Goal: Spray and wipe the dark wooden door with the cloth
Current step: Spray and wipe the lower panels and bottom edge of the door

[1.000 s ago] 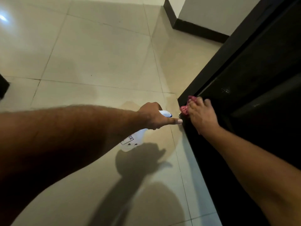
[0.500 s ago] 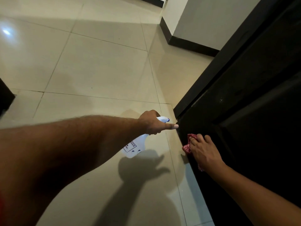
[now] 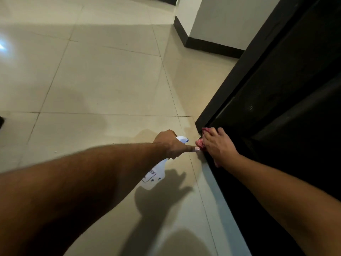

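At the far left edge we see one small dark shape (image 3: pixel 1 121) that we cannot identify, and above it one bright glare on the floor (image 3: pixel 101 80), which is laid in large pale, glossy tiles with thin dark joints.

We count two bare forearms, one from each lower corner, and two hands that nearly meet near the middle. The left hand (image 3: pixel 169 145) is clamped on the single spray bottle (image 3: pixel 156 171). Its fingers curl round the neck, while the index finger sticks out straight towards the door, its tip just beside the cloth. The bottle is white, with one printed label on its body and a touch of blue at the nozzle. It hangs tilted under the hand, above the floor. One shadow (image 3: pixel 162 191) of hand and bottle falls on the tiles below.

Next comes the one cloth (image 3: pixel 200 143), red-pink and bunched, lying against the lowest corner of the door, close to the floor. The right hand (image 3: pixel 219 146) lies over it with its fingers fairly flat and close together, pressing it on the wood. Bits of cloth show past the fingertips and beside the thumb.

The one dark wooden door (image 3: pixel 295 89) fills the right side, almost black, with recessed panels. Behind it at the top stands one white wall corner (image 3: pixel 230 19) with a black skirting (image 3: pixel 212 46).
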